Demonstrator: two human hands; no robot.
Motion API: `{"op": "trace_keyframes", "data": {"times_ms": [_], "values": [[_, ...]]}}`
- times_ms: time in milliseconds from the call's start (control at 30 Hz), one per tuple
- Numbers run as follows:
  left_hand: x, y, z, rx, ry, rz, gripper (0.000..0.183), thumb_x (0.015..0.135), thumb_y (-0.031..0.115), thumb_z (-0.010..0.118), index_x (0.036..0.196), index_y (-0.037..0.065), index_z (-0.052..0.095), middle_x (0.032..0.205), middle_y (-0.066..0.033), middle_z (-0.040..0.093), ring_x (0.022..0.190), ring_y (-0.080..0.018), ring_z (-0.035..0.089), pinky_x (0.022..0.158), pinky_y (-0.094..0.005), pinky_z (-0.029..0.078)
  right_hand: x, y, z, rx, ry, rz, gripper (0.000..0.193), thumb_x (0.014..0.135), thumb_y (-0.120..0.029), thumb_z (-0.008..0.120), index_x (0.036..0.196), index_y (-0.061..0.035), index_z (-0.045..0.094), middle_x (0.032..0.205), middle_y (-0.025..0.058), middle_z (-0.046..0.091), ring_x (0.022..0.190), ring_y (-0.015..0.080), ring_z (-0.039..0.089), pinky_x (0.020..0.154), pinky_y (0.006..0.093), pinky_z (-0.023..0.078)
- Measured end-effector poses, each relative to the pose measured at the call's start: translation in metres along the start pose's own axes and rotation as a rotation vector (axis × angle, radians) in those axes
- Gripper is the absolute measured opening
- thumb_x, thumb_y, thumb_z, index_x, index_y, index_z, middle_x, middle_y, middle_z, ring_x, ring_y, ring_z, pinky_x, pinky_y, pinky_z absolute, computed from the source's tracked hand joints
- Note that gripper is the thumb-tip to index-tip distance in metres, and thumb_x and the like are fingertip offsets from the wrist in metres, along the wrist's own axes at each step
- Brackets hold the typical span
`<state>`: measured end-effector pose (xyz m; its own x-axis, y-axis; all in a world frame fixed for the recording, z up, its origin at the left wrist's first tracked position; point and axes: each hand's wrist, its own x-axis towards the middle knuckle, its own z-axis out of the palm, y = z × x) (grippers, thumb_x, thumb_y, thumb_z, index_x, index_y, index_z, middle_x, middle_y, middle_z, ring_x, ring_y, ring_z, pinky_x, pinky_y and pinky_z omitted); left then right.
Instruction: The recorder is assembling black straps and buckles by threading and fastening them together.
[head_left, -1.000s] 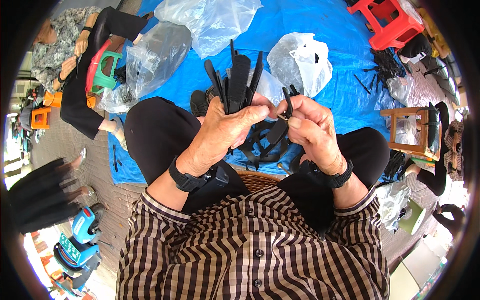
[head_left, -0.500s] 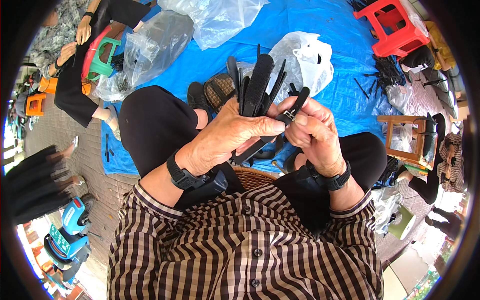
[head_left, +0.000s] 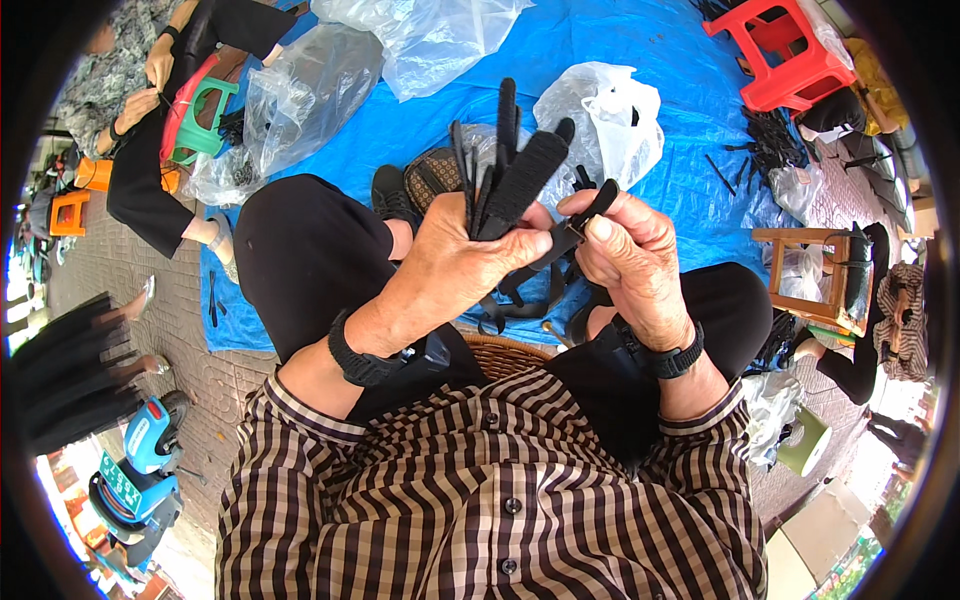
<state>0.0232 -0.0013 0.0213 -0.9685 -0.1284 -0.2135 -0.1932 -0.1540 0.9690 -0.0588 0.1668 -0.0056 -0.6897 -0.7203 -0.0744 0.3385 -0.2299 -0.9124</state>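
Note:
A bundle of black straps, some with a fuzzy hook-and-loop face, stands up out of my left hand, whose fingers are closed round it. My right hand pinches a narrow black strap between thumb and forefinger, just right of the bundle. A small metal buckle on that strap is mostly covered by my right thumb. The strap runs on toward my left thumb. Beneath both hands, looser black straps dangle above the rim of a wicker basket between my legs.
A blue tarp covers the ground ahead, with clear plastic bags on it. At the right are a red stool, a heap of black straps and a wooden stool. Another person's hands work at far left.
The bundle in my left hand has fanned and tipped toward the right. My right thumb has shifted over the buckle, which showed plainly before. More loose straps show below my hands.

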Motion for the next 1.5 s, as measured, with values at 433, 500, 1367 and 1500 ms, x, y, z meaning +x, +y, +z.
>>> {"op": "trace_keyframes", "data": {"times_ms": [433,500,1367,1500], "values": [[0.002,0.003,-0.006,-0.234,-0.115,-0.296,0.019,0.079,0.01,0.065,0.094,0.001,0.058,0.066,-0.01,0.061,0.038,-0.0027,0.038,0.035,-0.0172,0.026,-0.001,-0.008,0.005,-0.427,-0.041,-0.125,0.02,0.08,-0.01,0.066,0.099,-0.0038,0.064,0.088,0.0041,0.067,0.077,0.0053,0.058,0.07,0.0217,0.047],[0.002,0.003,-0.006,-0.243,-0.12,-0.303,0.019,0.078,0.009,0.065,0.094,0.002,0.057,0.066,-0.0104,0.061,0.038,-0.0021,0.036,0.035,-0.0168,0.026,-0.003,-0.009,0.007,-0.403,-0.024,-0.102,0.019,0.081,-0.009,0.065,0.099,-0.0034,0.064,0.086,0.0036,0.067,0.076,0.005,0.057,0.069,0.0214,0.046],[0.004,-0.013,-0.001,0.376,0.216,0.298,0.007,0.081,0.004,0.061,0.087,0.0,0.06,0.067,-0.002,0.057,0.062,-0.0069,0.051,0.055,-0.0242,0.042,0.003,-0.022,0.001,-0.386,-0.081,0.276,0.028,0.086,-0.028,0.061,0.096,-0.0018,0.061,0.06,-0.006,0.049,0.056,0.0028,0.038,0.049,0.0209,0.032],[0.008,-0.018,-0.001,0.234,0.307,0.375,0.009,0.079,0.003,0.063,0.087,0.0,0.061,0.068,-0.0019,0.057,0.062,-0.0065,0.05,0.055,-0.024,0.042,-0.003,-0.019,0.007,-0.765,-0.08,0.079,0.032,0.076,-0.019,0.071,0.102,-0.005,0.059,0.046,-0.0001,0.04,0.046,0.0059,0.034,0.045,0.0242,0.03]]}}
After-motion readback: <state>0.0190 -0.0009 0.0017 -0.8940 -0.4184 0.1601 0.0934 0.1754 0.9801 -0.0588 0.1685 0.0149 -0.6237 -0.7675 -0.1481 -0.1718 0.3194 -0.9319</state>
